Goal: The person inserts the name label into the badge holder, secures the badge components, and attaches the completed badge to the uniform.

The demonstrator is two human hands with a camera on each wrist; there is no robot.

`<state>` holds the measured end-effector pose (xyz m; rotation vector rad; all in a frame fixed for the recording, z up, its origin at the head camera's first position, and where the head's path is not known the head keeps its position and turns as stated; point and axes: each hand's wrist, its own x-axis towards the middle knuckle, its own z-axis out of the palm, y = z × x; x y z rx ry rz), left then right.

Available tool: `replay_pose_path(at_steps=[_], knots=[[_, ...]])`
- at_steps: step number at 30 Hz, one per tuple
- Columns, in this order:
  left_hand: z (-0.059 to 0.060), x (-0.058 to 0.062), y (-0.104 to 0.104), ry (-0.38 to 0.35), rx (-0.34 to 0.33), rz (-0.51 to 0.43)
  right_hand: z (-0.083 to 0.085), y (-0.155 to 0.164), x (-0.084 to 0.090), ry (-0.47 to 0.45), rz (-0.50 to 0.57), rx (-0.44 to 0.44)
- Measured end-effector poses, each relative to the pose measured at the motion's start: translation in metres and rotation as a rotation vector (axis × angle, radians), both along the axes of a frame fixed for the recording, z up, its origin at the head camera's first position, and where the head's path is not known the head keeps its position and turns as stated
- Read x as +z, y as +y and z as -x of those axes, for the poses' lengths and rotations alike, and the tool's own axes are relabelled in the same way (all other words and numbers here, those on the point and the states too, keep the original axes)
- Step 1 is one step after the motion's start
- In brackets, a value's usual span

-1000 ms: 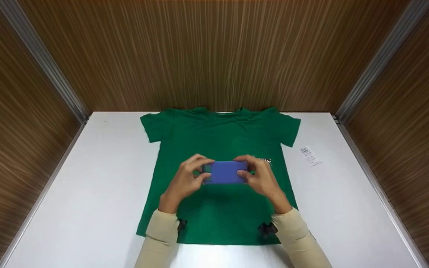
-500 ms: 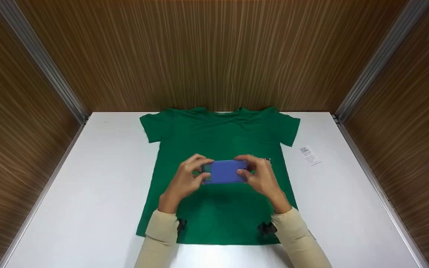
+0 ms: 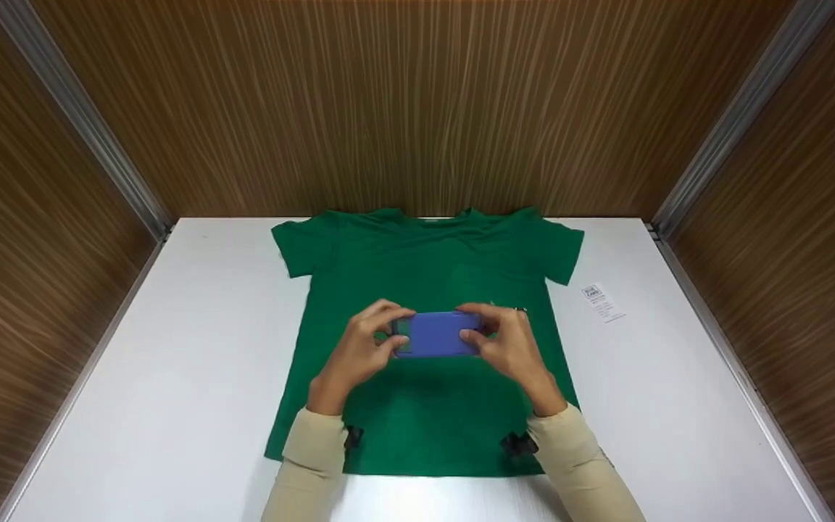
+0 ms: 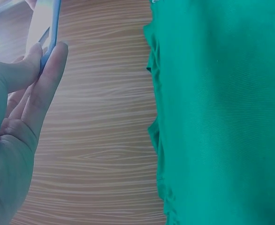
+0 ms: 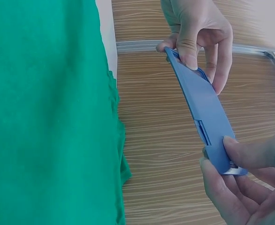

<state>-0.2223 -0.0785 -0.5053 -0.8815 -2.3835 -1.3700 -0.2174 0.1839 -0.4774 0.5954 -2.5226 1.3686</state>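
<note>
A green T-shirt [image 3: 425, 275] lies flat on the white table [image 3: 193, 377], collar toward the back wall. Above its middle both hands hold a blue phone-like slab [image 3: 438, 334] level. My left hand [image 3: 370, 341] pinches its left end between thumb and fingers, and my right hand [image 3: 501, 337] pinches the right end. In the right wrist view the blue slab [image 5: 201, 112] shows edge-on, with the left hand [image 5: 196, 28] at its far end and right fingertips [image 5: 236, 159] at the near end. The left wrist view shows the slab's edge [image 4: 52, 28] between thumb and finger, with the shirt [image 4: 222, 112] beside it.
A small white printed label [image 3: 602, 302] lies on the table right of the shirt. Wood-grain walls [image 3: 417, 109] close in the back and both sides. Beige sleeves [image 3: 309, 464] cover both forearms near the table's front edge.
Almost nothing differs: the hands and the blue slab stay over the shirt's middle, shifted a few pixels left.
</note>
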Motion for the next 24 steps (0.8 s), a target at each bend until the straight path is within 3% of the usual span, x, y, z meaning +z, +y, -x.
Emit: replay_pose_path(at_steps=[24], knots=[[0.0009,-0.0007,-0.0007,0.012,0.008,0.012,-0.0008,-0.0003,0.0017,0.009,-0.039,-0.037]])
